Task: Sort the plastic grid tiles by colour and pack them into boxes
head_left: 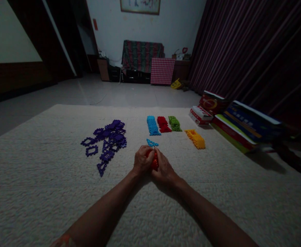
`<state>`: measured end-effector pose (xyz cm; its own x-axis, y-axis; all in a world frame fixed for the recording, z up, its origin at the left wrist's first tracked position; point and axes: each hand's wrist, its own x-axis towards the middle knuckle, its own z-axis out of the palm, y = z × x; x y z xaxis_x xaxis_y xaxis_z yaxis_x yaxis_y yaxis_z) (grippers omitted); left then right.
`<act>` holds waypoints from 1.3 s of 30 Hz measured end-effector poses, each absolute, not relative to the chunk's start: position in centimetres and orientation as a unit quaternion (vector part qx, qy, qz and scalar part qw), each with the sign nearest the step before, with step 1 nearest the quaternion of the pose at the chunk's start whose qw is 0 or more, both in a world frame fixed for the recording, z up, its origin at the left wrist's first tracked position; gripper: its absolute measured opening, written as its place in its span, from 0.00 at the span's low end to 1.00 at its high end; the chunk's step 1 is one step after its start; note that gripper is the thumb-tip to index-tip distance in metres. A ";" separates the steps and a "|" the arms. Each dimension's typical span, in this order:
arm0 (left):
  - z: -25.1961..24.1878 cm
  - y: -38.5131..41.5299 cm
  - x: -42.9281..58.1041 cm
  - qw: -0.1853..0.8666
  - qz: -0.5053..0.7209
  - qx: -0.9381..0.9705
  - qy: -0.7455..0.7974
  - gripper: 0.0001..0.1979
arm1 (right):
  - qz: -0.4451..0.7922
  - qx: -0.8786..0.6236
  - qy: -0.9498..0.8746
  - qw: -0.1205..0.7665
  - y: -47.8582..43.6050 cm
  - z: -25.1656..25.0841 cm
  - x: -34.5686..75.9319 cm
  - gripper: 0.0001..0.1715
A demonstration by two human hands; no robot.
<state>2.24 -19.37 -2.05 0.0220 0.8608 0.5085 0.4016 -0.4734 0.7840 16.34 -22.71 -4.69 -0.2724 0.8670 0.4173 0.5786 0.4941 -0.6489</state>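
Note:
Both my hands close round a small bundle of orange-red toothed plastic pieces (pixel 155 162), low over the cream quilted cover. My left hand (pixel 142 160) grips it from the left, and my right hand (pixel 164 166) wraps it from the right; the fingers hide much of it. Just beyond my fingertips lies a loose light-blue piece (pixel 152 142). Farther off, sorted rows stand side by side: light-blue pieces (pixel 153 126), red pieces (pixel 163 124) and green pieces (pixel 175 123). Yellow-orange pieces (pixel 195 139) lie to the right, and a scattered heap of purple pieces (pixel 108 156) to the left.
At the right edge of the quilted cover (pixel 49 192) are a small red-and-white box (pixel 200 115), a dark red box (pixel 212 102) and a large blue box (pixel 251 118). A purple curtain (pixel 243 51) hangs behind them. A cloth-draped cabinet (pixel 142 56) stands across the tiled floor.

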 end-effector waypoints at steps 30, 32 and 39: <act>-1.0 -17.4 5.8 0.242 0.423 0.819 0.302 0.11 | 0.067 -0.815 -0.549 0.171 -6.3 5.6 34.0 0.34; -1.3 -17.8 5.9 0.250 0.395 0.827 0.313 0.11 | 0.077 -0.836 -0.526 0.137 -4.4 5.0 34.2 0.38; -1.6 -17.6 5.7 0.243 0.399 0.840 0.278 0.12 | 0.113 -0.829 -0.534 0.118 -1.4 3.9 35.2 0.24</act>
